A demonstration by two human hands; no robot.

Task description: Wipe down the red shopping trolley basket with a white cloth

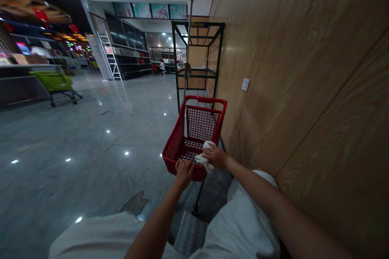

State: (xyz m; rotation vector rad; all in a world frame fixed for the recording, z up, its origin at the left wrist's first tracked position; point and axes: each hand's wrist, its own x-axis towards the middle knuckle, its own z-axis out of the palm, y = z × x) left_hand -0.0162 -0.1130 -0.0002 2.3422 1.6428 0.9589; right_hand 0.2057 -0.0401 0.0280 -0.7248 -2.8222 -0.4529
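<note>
Directly ahead of me stands a red plastic shopping basket cart with lattice sides and a handle at its far end. My left hand has its fingers curled over the near rim of the basket. A white cloth is bunched in my right hand, against the rim's near right corner. Part of the cloth hangs over the outside of the basket. Slatted openings show in the basket's floor.
A wood-grain wall with a socket runs close along my right. Behind the cart is a dark metal rack frame. A green cart stands at far left, near a counter. A ladder, shelves and a person are farther back.
</note>
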